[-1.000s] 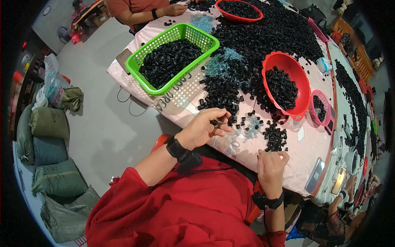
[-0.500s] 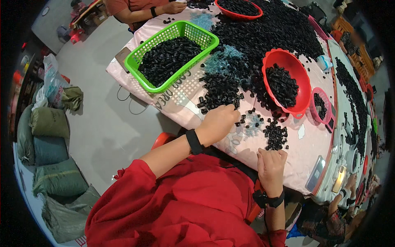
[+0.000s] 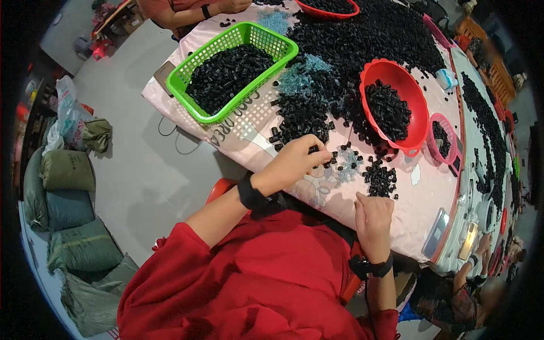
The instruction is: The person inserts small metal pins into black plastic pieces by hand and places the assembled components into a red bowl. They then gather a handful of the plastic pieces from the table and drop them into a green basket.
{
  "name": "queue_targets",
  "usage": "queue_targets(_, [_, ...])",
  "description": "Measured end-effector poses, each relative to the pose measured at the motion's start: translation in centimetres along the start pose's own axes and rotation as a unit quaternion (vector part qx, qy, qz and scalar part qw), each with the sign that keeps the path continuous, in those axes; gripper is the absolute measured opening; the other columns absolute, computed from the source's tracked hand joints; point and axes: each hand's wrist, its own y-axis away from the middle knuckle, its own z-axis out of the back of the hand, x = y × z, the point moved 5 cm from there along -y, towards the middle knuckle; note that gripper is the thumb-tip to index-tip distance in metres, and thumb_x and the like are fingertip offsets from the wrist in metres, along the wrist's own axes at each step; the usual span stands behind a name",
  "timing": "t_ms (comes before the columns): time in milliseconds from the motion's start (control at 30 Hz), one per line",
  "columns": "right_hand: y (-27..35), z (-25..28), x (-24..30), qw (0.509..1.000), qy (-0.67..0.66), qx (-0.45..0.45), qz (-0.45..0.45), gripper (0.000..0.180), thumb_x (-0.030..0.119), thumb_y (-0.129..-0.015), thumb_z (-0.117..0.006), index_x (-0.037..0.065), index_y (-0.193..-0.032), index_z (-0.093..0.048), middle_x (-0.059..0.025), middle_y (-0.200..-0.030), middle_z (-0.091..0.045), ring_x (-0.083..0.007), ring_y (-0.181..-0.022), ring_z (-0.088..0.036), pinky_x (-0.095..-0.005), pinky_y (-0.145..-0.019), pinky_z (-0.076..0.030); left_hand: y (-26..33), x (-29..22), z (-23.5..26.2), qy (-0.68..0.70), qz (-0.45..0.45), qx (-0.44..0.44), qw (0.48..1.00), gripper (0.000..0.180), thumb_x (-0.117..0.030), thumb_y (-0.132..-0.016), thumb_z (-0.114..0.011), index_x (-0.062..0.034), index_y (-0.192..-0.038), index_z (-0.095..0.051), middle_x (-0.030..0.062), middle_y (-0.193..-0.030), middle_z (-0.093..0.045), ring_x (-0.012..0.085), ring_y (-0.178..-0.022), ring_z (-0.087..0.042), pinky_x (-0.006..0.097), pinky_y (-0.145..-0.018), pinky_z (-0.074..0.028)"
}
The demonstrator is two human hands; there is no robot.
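Observation:
My left hand (image 3: 296, 162) is closed, with a small black plastic piece (image 3: 313, 149) showing at its curled fingers. It hovers at the near edge of a heap of black pieces (image 3: 301, 118). To its right lies a small scatter of clear bluish bits (image 3: 348, 168) mixed with a few black pieces. My right hand (image 3: 374, 220) is curled closed at the table's near edge, just below a small pile of black pieces (image 3: 380, 178). Whatever its fingers hold, if anything, is hidden.
A green basket (image 3: 208, 118) of black pieces stands left on the pink tablecloth (image 3: 408, 221). To the right are a red bowl (image 3: 417, 107), a pink sieve (image 3: 434, 148) and a phone (image 3: 435, 233). Another person's arm (image 3: 192, 15) reaches in at the far left; sacks (image 3: 82, 241) line the floor.
My left hand has drawn slightly left and turned, so a black piece now shows at its fingers. My right hand stays near the same small pile. The whole view has shifted slightly.

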Motion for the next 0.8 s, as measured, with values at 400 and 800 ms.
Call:
queue_targets(400, [-2.2, -3.6, 0.4, 0.995, 0.033, 0.043, 0.085, 0.034, 0.008, -0.083, -0.063, 0.011, -0.116, -0.067, -0.0007, -0.094, -0.060, -0.0183, -0.088, -0.059, -0.0375, -0.088, -0.036, 2.9, 4.3, -3.7, 0.370, 0.125, 0.225, 0.893, 0.020, -0.019, -0.102, -0.062, -0.0022, -0.111, -0.067, 0.0012, -0.091, -0.065, 0.0050, -0.072, -0.061, 0.016, -0.054, -0.042])
queue_targets(800, [-2.5, -4.2, 0.9, 0.991, 0.060, 0.075, 0.095, 0.025, 0.014, -0.082, -0.064, 0.008, -0.107, -0.063, -0.0033, -0.091, -0.056, -0.0188, -0.088, -0.058, -0.0388, -0.088, -0.037, 3.7, 4.1, -5.0, 0.392, 0.129, 0.256, 0.874, 0.021, -0.019, -0.101, -0.064, -0.0025, -0.115, -0.067, 0.0050, -0.099, -0.069, 0.0096, -0.080, -0.067, 0.018, -0.062, -0.049])
